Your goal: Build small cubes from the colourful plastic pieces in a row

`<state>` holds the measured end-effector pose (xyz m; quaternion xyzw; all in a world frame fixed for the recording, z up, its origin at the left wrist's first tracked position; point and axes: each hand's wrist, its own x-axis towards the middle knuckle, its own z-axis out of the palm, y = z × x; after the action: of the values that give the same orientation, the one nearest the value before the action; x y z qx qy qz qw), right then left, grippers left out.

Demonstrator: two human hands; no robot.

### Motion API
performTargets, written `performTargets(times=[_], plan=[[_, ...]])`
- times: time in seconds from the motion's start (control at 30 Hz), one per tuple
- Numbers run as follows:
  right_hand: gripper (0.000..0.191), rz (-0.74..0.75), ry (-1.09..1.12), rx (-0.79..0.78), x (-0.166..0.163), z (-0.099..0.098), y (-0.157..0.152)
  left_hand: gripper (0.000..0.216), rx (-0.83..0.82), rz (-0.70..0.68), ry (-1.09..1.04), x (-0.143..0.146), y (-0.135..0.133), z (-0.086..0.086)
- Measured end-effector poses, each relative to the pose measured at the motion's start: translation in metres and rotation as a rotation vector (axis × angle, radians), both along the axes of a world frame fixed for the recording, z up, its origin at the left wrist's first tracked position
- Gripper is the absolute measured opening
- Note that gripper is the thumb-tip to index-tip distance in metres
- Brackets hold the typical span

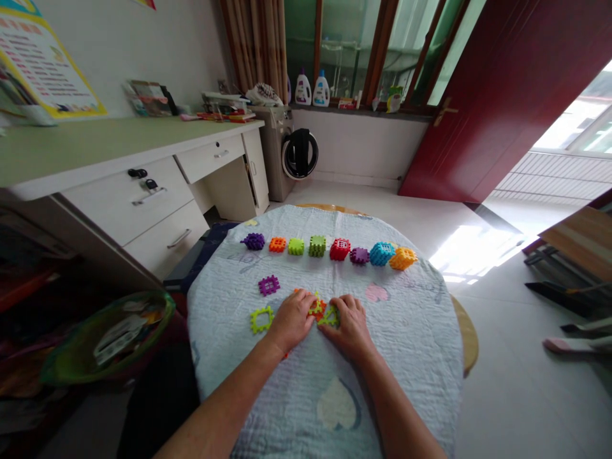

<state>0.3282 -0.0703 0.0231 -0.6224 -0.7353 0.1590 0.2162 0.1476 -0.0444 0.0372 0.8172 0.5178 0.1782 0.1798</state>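
My left hand (pixel 291 319) and my right hand (pixel 350 322) meet over a small cluster of toothed plastic pieces (pixel 321 310), orange, yellow and green, on a round table covered by a pale blue quilted cloth (pixel 406 331). Both hands have their fingers curled onto the cluster and pinch it from either side. A loose lime green square piece (pixel 261 319) lies just left of my left hand. A purple square piece (pixel 268 285) lies beyond it. Further back a row of assembled cubes (pixel 329 248) in purple, orange, green, red, blue and yellow runs across the table.
A long desk with drawers (pixel 143 191) stands to the left. A green basket (pixel 105 338) sits low beside the table. A washing machine (pixel 291 153) stands under the window, and a dark red door (pixel 502 89) hangs at the right.
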Motion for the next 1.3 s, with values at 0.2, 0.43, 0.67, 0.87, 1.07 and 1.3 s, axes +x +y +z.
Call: performTargets(times=[0.2, 0.43, 0.67, 0.87, 1.07, 1.3], plan=[[0.042, 0.070, 0.037, -0.037, 0.009, 0.004, 0.006, 0.041, 0.019, 0.051, -0.154, -0.002, -0.008, -0.011], [0.040, 0.262, -0.068, -0.152, 0.023, 0.019, 0.013, 0.035, 0.091, 0.049, -0.234, -0.002, -0.013, -0.022], [0.042, 0.277, 0.053, -0.101, 0.021, 0.036, 0.018, 0.043, 0.153, 0.105, -0.337, -0.007, -0.020, -0.018], [0.039, 0.350, 0.009, 0.011, -0.016, 0.041, 0.033, 0.033, 0.233, 0.266, -0.411, -0.015, -0.023, -0.006], [0.053, 0.375, -0.058, -0.003, -0.028, 0.023, 0.038, 0.038, 0.224, 0.245, -0.360, -0.013, -0.022, -0.008], [0.073, 0.209, 0.101, 0.134, 0.006, 0.007, 0.043, 0.067, -0.015, 0.008, -0.135, -0.010, -0.012, 0.000]])
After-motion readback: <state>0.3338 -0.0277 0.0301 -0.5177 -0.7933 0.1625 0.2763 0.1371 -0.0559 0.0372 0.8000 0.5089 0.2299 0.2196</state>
